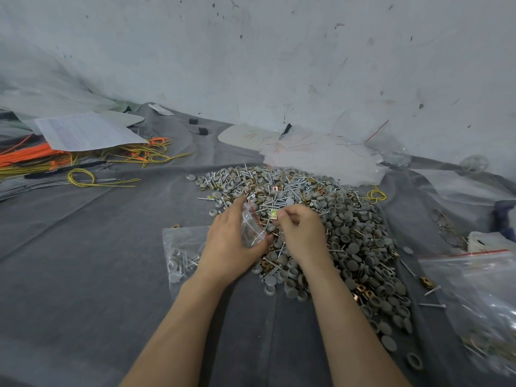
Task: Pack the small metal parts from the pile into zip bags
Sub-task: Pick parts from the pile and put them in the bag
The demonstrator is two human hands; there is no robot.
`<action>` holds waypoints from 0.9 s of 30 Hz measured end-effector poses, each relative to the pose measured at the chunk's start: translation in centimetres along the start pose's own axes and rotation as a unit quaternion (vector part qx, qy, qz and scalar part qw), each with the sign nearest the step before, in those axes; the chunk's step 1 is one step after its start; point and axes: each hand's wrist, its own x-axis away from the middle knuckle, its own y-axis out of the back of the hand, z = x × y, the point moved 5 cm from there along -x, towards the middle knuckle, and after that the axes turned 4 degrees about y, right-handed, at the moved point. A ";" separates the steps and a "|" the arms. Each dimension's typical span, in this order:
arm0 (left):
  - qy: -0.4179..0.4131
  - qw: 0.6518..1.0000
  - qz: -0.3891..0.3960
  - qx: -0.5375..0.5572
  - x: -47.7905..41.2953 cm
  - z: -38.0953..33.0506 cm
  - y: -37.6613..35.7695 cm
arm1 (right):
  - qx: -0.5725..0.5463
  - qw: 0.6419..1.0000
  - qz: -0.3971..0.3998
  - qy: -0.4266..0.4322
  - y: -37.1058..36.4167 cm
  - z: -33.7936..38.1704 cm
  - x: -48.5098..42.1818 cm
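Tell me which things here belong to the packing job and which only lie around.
For the job: pile of parts, small zip bag held by left hand, brass clip pinched by right hand, filled bag.
Lying about: yellow wires, orange cords, printed sheet.

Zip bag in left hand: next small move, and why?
Probably move the brass clip over to the zip bag and drop it in: the right hand pinches the clip right beside the bag, which the left hand holds.
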 end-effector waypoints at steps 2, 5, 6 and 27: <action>-0.002 1.000 0.001 0.000 0.0 0.0 0.0 | -0.040 0.999 0.014 -0.001 -0.3 0.1 0.0; -0.004 1.000 -0.001 0.001 0.0 0.1 -0.1 | -0.071 0.997 0.019 0.005 -0.2 0.4 0.1; -0.006 1.000 -0.002 0.001 0.0 0.1 -0.1 | -0.077 0.997 0.020 0.006 -0.2 0.4 0.2; -0.199 0.978 -0.042 -0.048 1.8 -7.7 -2.7 | -0.314 0.934 -0.121 -0.121 2.9 -2.5 -1.2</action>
